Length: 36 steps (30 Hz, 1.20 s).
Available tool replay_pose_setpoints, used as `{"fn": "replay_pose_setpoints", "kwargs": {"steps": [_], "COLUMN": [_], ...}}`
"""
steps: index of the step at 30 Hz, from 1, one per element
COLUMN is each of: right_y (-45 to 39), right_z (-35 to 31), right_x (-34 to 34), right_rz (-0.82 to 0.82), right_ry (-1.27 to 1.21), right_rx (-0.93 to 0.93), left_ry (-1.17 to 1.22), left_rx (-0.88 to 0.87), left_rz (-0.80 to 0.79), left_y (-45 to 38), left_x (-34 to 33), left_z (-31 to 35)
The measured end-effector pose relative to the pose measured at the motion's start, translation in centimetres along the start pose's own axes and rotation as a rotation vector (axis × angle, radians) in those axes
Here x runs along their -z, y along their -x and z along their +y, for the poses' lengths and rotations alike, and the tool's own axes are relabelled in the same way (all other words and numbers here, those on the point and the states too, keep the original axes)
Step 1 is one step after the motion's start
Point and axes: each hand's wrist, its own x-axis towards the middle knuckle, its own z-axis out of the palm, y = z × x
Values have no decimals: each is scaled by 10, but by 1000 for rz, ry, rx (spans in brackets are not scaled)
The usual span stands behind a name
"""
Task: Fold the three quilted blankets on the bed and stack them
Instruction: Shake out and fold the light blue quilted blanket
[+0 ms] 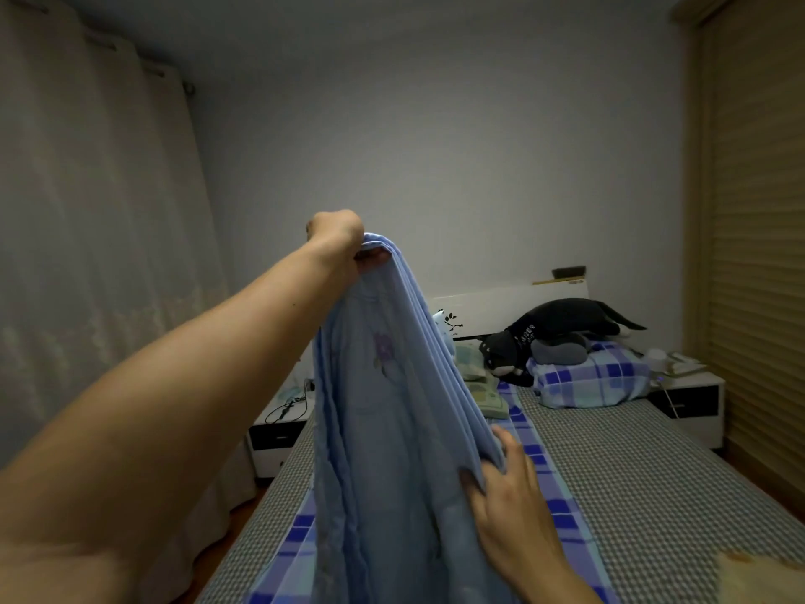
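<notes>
We hold one blue blanket (392,429) above the bed (631,473): left hand (337,237) clenched on its top, right hand (505,494) pinching its edge.

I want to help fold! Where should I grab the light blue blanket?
Grab the light blue blanket by its bunched right edge, low down, coming in from the right. The left hand already grips the top, so the layered edges hang lined up there, where the right hand pinches them.
</notes>
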Motion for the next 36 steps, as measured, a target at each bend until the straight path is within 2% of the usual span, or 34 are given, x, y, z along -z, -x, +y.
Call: {"fn": "replay_pose_setpoints", "kwargs": {"steps": [6,9,11,14,16,19,20,21,22,24,25,26,28,30,31,32,34,35,36], "right_y": [-3,0,-1,-28,-54,-84,-91,-101,-116,-140,-148,-156,-162,-180,-198,-220,-266,-280,-290], "right_z": [21,29,36,51,50,9,-16,-41,-62,-94,-106,-115,-129,-140,-142,-136,-105,-84,-64], "right_x": [2,10,17,35,53,79,85,88,87,79,75,75,79,76,69,57,28,17,13], "right_rz": [270,195,128,-55,-4,422,483,460,368,72,30,81,300,443,374,202,-274,-403,-409], "right_ry": [-76,-34,14,-48,-1,76,31,3,-4,97,165,202,169,124,133,203,535,678,800], "right_rx": [-69,21,-75,-290,-361,-159,-55,36,96,189,256,309,388,457,446,402,212,131,80], "left_ry": [80,142,162,167,223,372,382,362,332,310,381,480,636,577,538,497,335,264,153], "left_rx": [-16,-39,-57,-71,-98,-133,-137,-111,-55,104,153,159,19,-49,17,116,272,293,275], "left_rz": [12,24,56,131,230,415,477,509,505,415,396,440,674,805,791,737,536,396,300], "left_y": [-12,-13,-21,-40,-50,-75,-86,-96,-109,-126,-134,-141,-161,-187,-202,-222,-242,-245,-238], "left_x": [8,16,30,67,96,152,175,198,223,265,285,300,323,333,336,342,340,331,313], "left_z": [0,16,24,25,15,-7,-21,-38,-59,-103,-121,-130,-137,-137,-143,-159,-188,-197,-196]}}
